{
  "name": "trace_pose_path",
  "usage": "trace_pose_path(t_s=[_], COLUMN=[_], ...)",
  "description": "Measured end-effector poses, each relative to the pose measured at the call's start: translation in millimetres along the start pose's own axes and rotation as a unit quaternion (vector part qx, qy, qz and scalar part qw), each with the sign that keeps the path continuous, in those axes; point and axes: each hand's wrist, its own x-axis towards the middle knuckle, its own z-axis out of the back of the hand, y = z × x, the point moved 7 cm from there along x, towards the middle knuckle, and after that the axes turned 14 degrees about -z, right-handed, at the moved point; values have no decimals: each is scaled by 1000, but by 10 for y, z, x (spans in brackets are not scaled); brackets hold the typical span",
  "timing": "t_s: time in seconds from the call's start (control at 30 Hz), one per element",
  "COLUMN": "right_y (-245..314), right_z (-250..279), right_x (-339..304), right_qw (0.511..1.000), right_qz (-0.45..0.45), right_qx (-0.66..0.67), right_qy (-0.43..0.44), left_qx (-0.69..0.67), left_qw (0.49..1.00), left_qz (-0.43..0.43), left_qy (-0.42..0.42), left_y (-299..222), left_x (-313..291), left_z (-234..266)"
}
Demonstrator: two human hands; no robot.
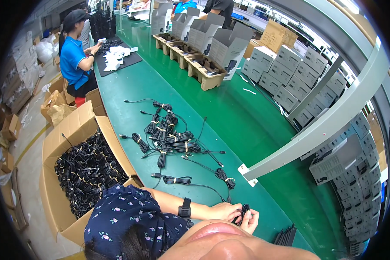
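At the near edge of the green table, my left hand (224,211) and my right hand (250,222) meet around a coiled black cable (243,210). Fingers of both hands are closed on the coil; part of it is hidden behind them. A black band (185,209) circles my left wrist. Just beyond my left hand lies a bundled black cable (177,180) with a pale tie. Another tied cable (225,177) rests farther right. Farther up the table is a loose heap of tied black cables (167,134), their plugs pointing several ways.
An open cardboard box (69,143) full of black cables stands left of the table. Brown trays (206,71) with open grey cartons line the far side. A grey metal post (286,154) is fixed to the table. A person in blue (73,60) works at far left.
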Motion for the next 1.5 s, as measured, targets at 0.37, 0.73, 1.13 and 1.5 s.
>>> trace_pose_path(t_s=[0.37,0.73,1.13,1.5], right_y=[11,-4,18,40], right_z=[4,13,2,-11], right_x=[-14,-12,-16,-26], right_qw=[1000,1000,999,998], right_qz=[-16,-14,-8,2], right_qx=[-13,-18,-43,-59], right_qy=[-10,-13,-11,-21], left_qx=[-19,-4,-18,-19], left_qw=[1000,1000,999,999], left_qz=[13,10,28,23], left_qy=[-7,8,21,17], left_y=[22,47,51,33], left_x=[-5,-14,-13,-12], left_z=[-1,-26,-29,-20])
